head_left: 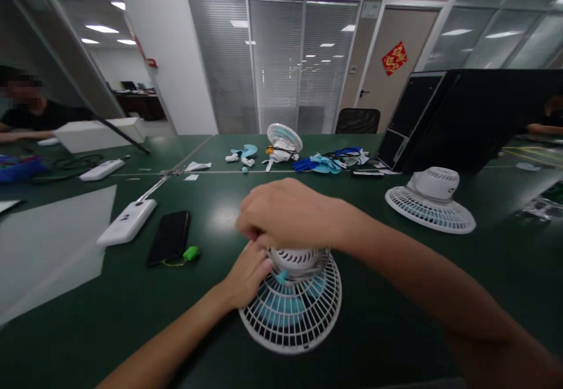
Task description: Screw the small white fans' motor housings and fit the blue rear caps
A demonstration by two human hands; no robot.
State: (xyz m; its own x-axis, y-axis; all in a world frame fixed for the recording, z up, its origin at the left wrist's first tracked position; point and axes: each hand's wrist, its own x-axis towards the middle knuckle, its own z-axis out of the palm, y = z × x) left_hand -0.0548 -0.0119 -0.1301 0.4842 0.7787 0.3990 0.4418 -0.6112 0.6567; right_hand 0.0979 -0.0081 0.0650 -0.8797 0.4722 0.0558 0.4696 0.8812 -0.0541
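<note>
A small white fan [292, 313] with light-blue blades lies grille-down on the green table right in front of me. My left hand [248, 276] grips its left side, fingers against the back of the cage and the motor housing. Above the housing my right hand [290, 216] is bent over with curled fingers, its fingertips meeting my left hand's. Whatever those fingertips pinch is hidden behind the hand. A small light-blue knob [282, 276] shows on the back of the fan, beside my left fingers.
Left of the fan lie a black phone [169, 236] with a green charm and a white power bank [127, 222]. A second fan [433, 201] rests at right, before a large black monitor [466, 119]. Farther back stands another fan [284, 142] near blue gloves [323, 163]. People sit at both sides.
</note>
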